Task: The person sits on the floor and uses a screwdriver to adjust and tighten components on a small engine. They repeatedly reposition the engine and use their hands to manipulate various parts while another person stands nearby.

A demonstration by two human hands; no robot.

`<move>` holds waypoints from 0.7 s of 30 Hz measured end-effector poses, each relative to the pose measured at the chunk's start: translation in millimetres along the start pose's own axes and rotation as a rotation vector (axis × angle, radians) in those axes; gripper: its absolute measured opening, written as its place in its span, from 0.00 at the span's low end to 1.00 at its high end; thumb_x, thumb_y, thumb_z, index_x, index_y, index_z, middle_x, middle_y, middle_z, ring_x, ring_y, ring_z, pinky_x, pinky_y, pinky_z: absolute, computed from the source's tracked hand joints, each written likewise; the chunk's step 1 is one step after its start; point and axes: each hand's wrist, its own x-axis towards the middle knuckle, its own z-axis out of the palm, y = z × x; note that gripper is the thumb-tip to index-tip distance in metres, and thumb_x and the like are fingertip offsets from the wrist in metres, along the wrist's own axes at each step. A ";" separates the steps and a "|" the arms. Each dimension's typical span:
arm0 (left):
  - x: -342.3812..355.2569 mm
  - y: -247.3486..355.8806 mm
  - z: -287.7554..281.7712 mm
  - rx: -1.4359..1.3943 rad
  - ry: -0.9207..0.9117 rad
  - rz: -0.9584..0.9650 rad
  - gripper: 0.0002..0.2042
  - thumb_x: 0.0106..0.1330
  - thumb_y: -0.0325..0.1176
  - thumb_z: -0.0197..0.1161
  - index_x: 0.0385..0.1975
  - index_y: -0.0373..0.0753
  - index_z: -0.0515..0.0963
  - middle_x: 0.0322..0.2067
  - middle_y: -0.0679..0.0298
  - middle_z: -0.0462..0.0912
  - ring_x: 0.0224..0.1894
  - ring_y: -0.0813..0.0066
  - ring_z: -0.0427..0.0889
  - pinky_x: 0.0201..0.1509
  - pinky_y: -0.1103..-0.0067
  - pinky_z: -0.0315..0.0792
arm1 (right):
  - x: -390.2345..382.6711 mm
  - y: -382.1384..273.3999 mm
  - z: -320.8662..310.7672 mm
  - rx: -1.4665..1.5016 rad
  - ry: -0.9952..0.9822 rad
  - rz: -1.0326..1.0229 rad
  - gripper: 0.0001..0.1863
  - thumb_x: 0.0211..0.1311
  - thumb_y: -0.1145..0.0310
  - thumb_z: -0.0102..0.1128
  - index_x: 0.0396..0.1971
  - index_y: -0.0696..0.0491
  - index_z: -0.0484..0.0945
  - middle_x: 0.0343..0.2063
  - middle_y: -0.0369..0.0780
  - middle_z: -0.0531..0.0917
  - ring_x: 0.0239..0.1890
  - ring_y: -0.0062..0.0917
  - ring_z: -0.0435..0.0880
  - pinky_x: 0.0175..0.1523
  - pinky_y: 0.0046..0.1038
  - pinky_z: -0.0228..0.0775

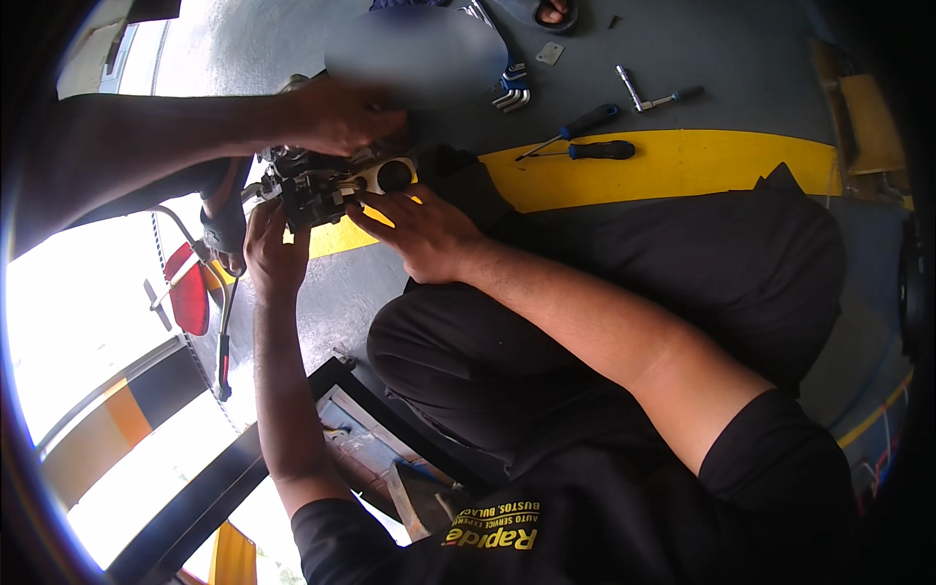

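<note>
A dark, greasy metal mechanical assembly [310, 195] with rods and a pale cylindrical end [394, 175] is between my hands. My left hand [276, 255] is closed on its near left side, fingertips partly hidden against the metal. From the right, my right hand [434, 234] reaches in with bent fingers against the assembly beside the pale end; what they press on is partly hidden. Across the top of the assembly lies another person's hand [346, 117], its arm coming from the left. A second hand of a person [226, 229] shows beside the assembly's left side.
Beyond lie a hex key set [512, 90], two screwdrivers [590, 119] [603, 150], a socket wrench with handle [643, 100] and a small metal plate [549, 54]. A sandalled foot [551, 14] is at the top. At left are a red object [187, 291] and a long-handled bar [223, 361].
</note>
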 end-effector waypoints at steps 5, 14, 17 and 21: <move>1.1 2.2 -2.0 0.028 -0.021 -0.022 0.15 0.63 0.29 0.75 0.50 0.37 0.87 0.45 0.56 0.87 0.46 0.58 0.88 0.50 0.69 0.83 | 0.3 -1.0 -1.8 0.032 0.010 0.003 0.51 0.55 0.75 0.65 0.81 0.48 0.53 0.79 0.42 0.61 0.74 0.32 0.69 0.77 0.42 0.57; 1.6 1.5 -1.7 0.006 -0.014 -0.009 0.13 0.62 0.27 0.73 0.46 0.35 0.87 0.44 0.56 0.86 0.46 0.57 0.88 0.51 0.67 0.83 | 1.5 -2.4 -2.1 0.024 0.004 0.025 0.51 0.53 0.76 0.66 0.80 0.50 0.54 0.78 0.43 0.62 0.74 0.32 0.69 0.77 0.42 0.57; 0.2 1.3 -1.8 0.006 -0.019 -0.013 0.13 0.62 0.27 0.73 0.47 0.35 0.86 0.44 0.56 0.86 0.45 0.57 0.88 0.50 0.67 0.83 | 1.7 -2.8 -2.1 0.004 0.005 0.017 0.51 0.53 0.75 0.66 0.80 0.51 0.54 0.77 0.44 0.63 0.74 0.32 0.69 0.77 0.42 0.58; -0.9 0.5 -0.9 0.013 -0.012 0.006 0.14 0.62 0.27 0.73 0.48 0.35 0.86 0.44 0.55 0.86 0.45 0.57 0.88 0.50 0.67 0.83 | 2.0 -2.7 -2.1 0.004 0.005 0.012 0.51 0.54 0.75 0.65 0.80 0.51 0.54 0.77 0.44 0.63 0.74 0.32 0.69 0.77 0.43 0.58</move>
